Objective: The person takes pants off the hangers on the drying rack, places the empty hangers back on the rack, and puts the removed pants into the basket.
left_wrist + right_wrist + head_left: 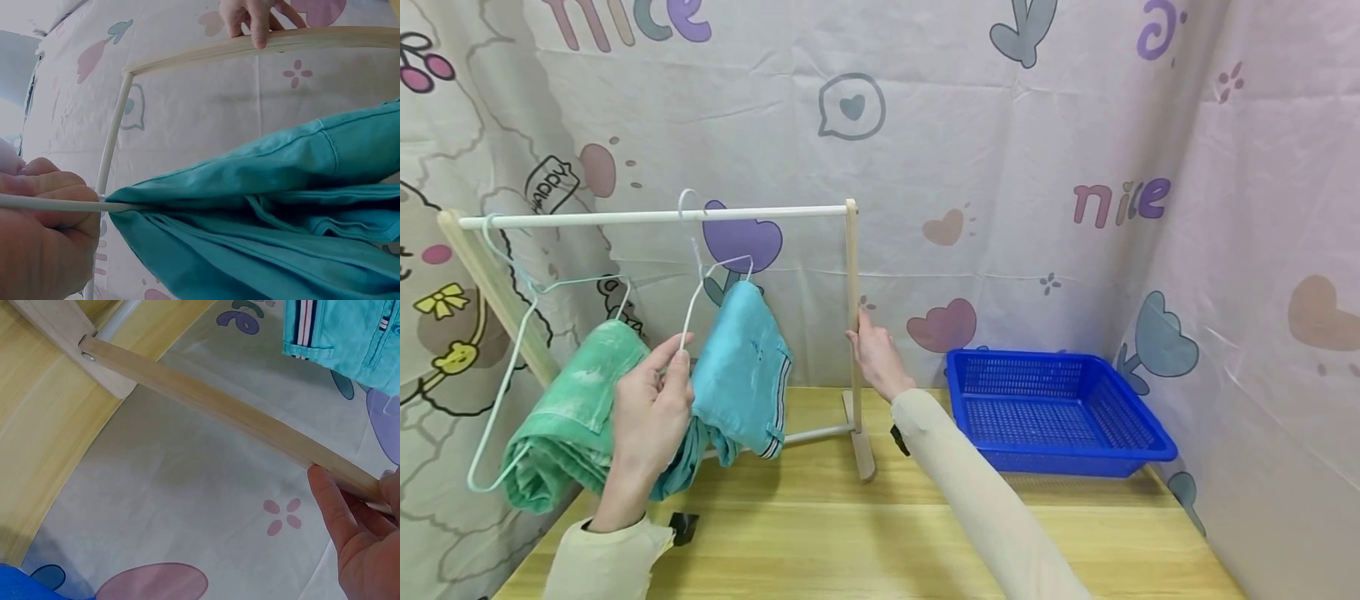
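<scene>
In the head view, my left hand [647, 408] pinches the near arm of a white hanger [692, 296] between thumb and fingers. That hanger's hook loops over the white rail [790, 212] of a small wooden clothes rack, and folded turquoise trousers [741, 358] hang from it. My right hand [880, 358] grips the rack's right upright post [852, 267], its fingers and thumb on opposite sides of the wood in the right wrist view. Further left, a rolled or folded green garment [568, 412] hangs on a pale green hanger [496, 400].
A blue plastic basket [1075, 460] stands on the wooden table [925, 533] to the right of the rack. Patterned cloth [895, 158] hangs behind and along both sides. The rack's foot [863, 458] rests on the tabletop near its back edge.
</scene>
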`<state>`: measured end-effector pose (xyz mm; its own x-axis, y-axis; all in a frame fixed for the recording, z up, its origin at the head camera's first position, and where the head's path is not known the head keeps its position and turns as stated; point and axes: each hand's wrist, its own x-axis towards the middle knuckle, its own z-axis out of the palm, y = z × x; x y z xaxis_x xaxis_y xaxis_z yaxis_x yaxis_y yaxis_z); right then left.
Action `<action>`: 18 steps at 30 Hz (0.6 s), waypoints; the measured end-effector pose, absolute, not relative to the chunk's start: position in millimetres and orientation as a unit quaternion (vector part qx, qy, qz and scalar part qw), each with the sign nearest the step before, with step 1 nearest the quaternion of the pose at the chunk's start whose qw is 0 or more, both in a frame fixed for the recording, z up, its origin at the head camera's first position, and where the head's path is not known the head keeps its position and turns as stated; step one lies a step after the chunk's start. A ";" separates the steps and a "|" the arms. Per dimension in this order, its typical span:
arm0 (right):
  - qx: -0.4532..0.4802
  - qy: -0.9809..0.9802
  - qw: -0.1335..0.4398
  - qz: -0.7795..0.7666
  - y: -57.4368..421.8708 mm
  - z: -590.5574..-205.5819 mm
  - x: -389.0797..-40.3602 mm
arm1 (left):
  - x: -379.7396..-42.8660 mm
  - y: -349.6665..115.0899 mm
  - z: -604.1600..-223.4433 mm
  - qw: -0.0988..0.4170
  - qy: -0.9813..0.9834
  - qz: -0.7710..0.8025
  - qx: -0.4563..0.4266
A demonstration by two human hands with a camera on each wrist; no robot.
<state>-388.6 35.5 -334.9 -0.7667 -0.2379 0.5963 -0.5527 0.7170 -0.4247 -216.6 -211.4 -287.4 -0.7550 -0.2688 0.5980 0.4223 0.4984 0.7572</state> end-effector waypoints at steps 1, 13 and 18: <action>0.221 -0.890 0.259 0.304 35.2 -334.8 -388.5 | -216.3 -210.9 -288.6 0.346 -0.795 -0.496 -0.054; 0.220 -0.890 0.253 0.310 35.9 -334.7 -390.2 | -215.4 -201.4 -303.6 0.298 -0.801 -0.514 -0.074; 0.226 -0.884 0.235 0.335 38.3 -334.8 -392.8 | -218.2 -198.0 -310.1 0.284 -0.801 -0.522 -0.070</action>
<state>-392.8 38.3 -334.8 -0.7876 -0.2415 0.5669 -0.5564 0.6740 -0.4859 -218.2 -198.0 -310.1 -0.8283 -0.1843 0.5291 0.4091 0.4462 0.7959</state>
